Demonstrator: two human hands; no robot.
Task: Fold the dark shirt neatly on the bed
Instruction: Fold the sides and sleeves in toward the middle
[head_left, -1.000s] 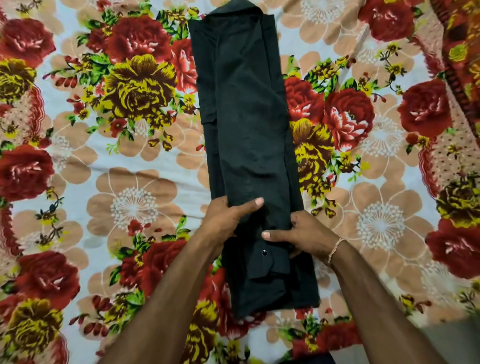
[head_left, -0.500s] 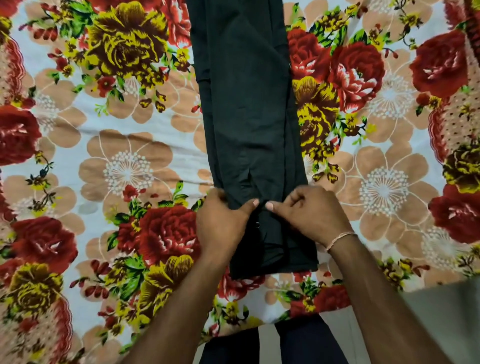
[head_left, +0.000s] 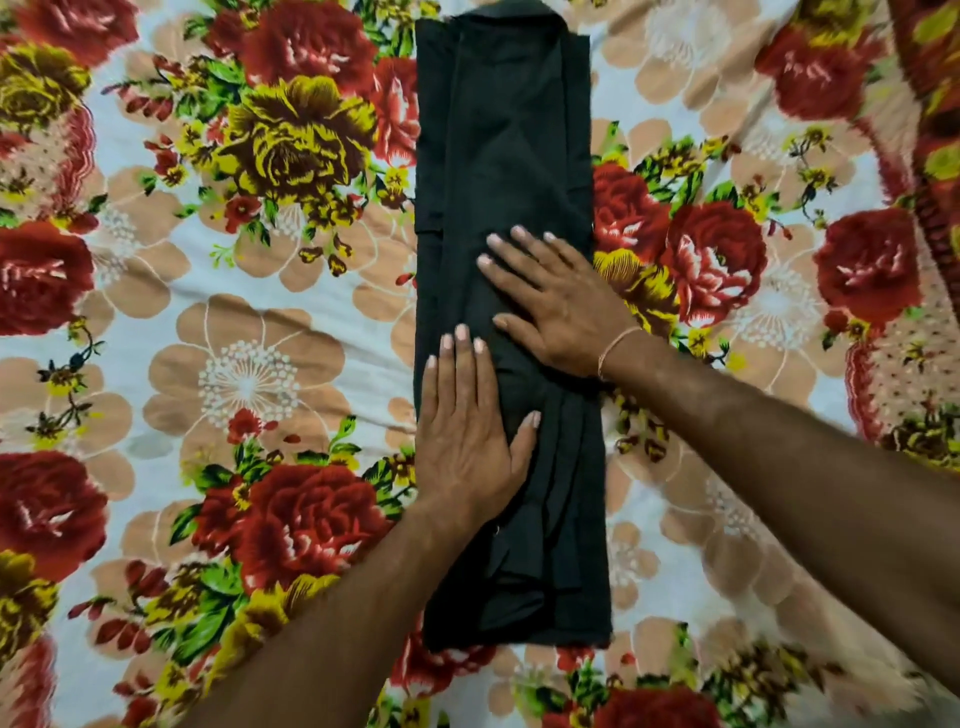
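1. Bed sheet (head_left: 249, 338): a floral print in red, yellow and peach on a pale ground fills the whole view. It lies mostly flat, with shallow wrinkles left of centre. Broad uncovered areas extend to the left and to the right of the garment. A darker patterned border (head_left: 930, 171) runs diagonally across the upper right corner.

2. Dark shirt (head_left: 498, 145): folded into one long, narrow strip, it lies on the sheet at the centre of the view and runs from the top edge toward the person. The left long edge is straight and nearly vertical. The right long edge is straight in the upper half and bulges slightly outward near the lower end. The near end (head_left: 519, 639) is a squared edge lying flat on the sheet, well short of the bottom of the view. Loose pleats and overlapping layers show in the lower half. The far end narrows at the top edge of the view.

3. Left hand (head_left: 467, 436): flat, palm down, fingers together and extended, resting on the left half of the strip. The thumb is spread toward the centre. It grips nothing.

4. Right hand (head_left: 556, 301): flat, palm down, fingers spread wide, pressing the strip just beyond the left hand. The heel sits at the right long edge. It grips nothing.

5. Wrist thread (head_left: 615, 345): a thin band circles the right wrist.
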